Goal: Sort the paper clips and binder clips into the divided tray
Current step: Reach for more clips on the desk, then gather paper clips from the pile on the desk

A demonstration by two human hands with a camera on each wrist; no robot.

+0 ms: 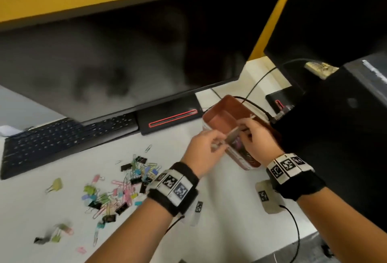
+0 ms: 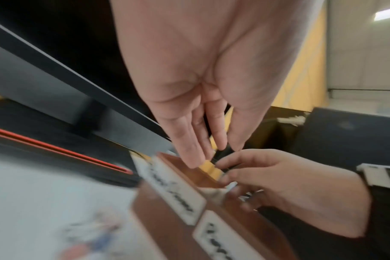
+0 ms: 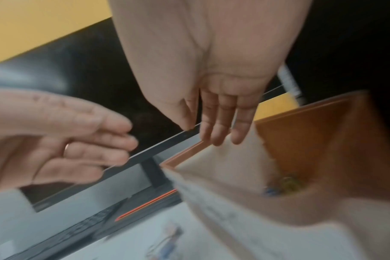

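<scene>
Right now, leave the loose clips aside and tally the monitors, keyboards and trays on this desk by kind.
Computer monitors: 2
Black keyboard: 1
Brown divided tray: 1
Total: 4

The head view looks down and forward from above the desk (image 1: pixel 209 221), taking in both forearms, the monitor (image 1: pixel 125 53) and the brown tray (image 1: pixel 222 114). The left wrist view looks along the left hand (image 2: pixel 200 88) from close behind the palm, toward the tray (image 2: pixel 167 219). The right wrist view looks likewise along the right hand (image 3: pixel 211 70), very near the tray (image 3: pixel 312 140). All three share the tray and monitor edge.
</scene>
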